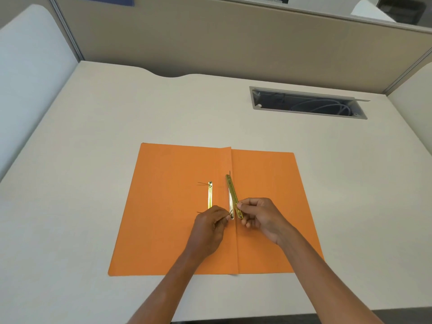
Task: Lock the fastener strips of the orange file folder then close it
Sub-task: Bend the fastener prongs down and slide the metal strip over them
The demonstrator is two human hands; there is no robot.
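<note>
Lying open and flat on the cream desk [93,136], the orange file folder [163,230] bears no readable writing. The right hand [261,218] pinches a brass fastener strip [231,190] at the spine; the left hand [210,228] pinches a thin prong beside it. Beige partitions [210,38] surround the desk.

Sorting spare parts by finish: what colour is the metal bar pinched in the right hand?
Brass-gold, seen in the head view: the metal bar held by the right hand.
</note>
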